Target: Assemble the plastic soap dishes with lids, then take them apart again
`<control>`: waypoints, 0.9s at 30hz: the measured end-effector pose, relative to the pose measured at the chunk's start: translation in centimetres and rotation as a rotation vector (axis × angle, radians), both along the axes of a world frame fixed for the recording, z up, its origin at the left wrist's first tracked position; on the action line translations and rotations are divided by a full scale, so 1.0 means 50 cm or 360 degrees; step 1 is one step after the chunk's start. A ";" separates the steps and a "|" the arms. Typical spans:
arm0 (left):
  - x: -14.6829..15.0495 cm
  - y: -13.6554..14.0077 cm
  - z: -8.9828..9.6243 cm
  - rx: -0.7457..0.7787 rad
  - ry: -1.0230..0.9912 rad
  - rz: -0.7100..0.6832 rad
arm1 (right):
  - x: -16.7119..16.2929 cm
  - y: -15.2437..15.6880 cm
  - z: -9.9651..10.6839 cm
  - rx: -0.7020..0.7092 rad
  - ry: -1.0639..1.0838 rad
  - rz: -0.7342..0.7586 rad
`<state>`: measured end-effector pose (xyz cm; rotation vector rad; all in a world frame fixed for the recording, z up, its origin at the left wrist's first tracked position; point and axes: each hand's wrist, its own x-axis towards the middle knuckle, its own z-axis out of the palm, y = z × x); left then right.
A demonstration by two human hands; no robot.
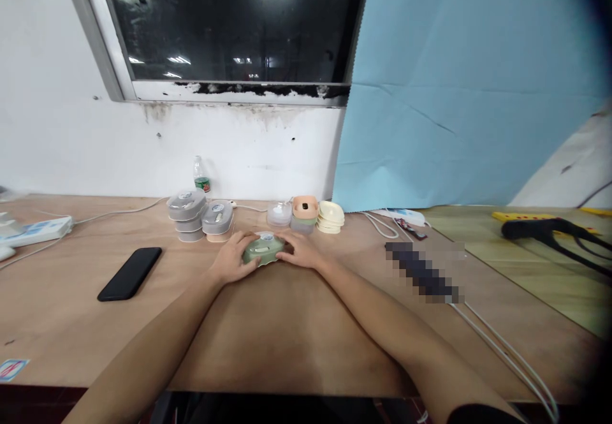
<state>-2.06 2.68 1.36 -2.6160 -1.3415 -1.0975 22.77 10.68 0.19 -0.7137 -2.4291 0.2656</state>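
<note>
A green lidded container [264, 252], with a clear lid and a pale label on top, rests on the wooden table in front of me. My left hand [234, 259] curls round its left side, the thumb along the near edge. Round the right side is my right hand [302, 250], its thumb also at the near edge. Just behind stand a clear lid or shallow clear container [279, 214] and an orange container [305, 206] on top of others. Cream bowls [329, 216] are stacked beside these. To the left are stacked grey lidded containers [187, 210] and another grey container [218, 218].
A black phone [130, 274] lies at left, near a white power strip [41, 231] with cables. On the right are a pixelated dark object [421, 271], white cables and a black strap-like object [549, 226]. A plastic bottle [201, 174] stands against the wall.
</note>
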 end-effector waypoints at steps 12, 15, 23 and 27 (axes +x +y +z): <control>-0.005 0.006 -0.008 -0.0013 -0.0091 -0.0036 | -0.010 -0.001 0.000 -0.0336 0.0060 -0.0016; -0.003 0.012 -0.013 -0.0024 -0.0192 0.0002 | -0.011 0.001 -0.009 -0.0379 0.0142 -0.0022; 0.010 0.022 -0.033 -0.0053 -0.0463 0.0236 | -0.055 0.032 -0.029 -0.1006 0.1010 -0.0273; 0.002 0.027 -0.036 -0.0173 -0.0262 0.0229 | -0.100 0.040 -0.021 -0.1477 0.1403 -0.0391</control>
